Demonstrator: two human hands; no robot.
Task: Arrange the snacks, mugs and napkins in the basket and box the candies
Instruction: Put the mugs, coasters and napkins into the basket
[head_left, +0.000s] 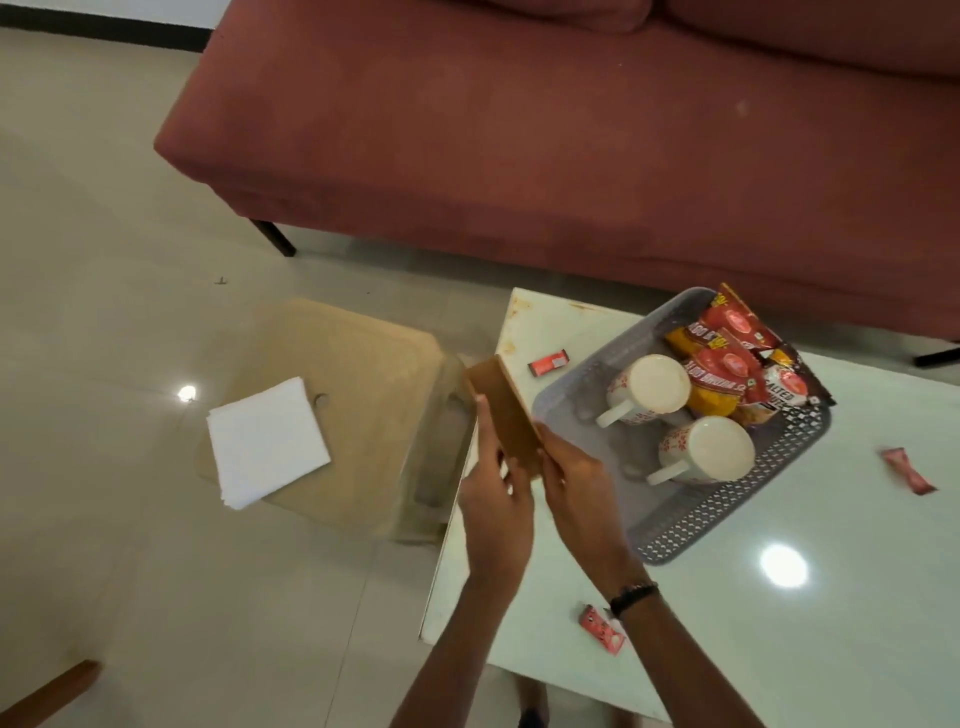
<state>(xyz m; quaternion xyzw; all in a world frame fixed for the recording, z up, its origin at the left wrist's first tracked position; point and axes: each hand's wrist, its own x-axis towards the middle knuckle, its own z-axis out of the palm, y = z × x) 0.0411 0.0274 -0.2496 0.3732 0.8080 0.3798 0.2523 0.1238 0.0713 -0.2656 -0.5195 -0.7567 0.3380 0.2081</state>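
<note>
A flat brown cardboard box (501, 410) is held on edge above the left rim of the white table (779, 649). My left hand (496, 499) grips its left face, and my right hand (574, 480) holds its right face. Just to the right stands a grey perforated basket (691, 525) with two white mugs (652, 389) (706, 451) lying in it and several red and orange snack packets (737, 358) at its far end. Three red candies lie loose on the table (548, 362) (601, 629) (908, 470). A stack of white napkins (266, 441) rests on a tan stool.
The tan stool (363, 395) stands on the tiled floor left of the table. A dark red sofa (571, 130) runs across the back. A wooden piece (47, 696) shows at the bottom left corner.
</note>
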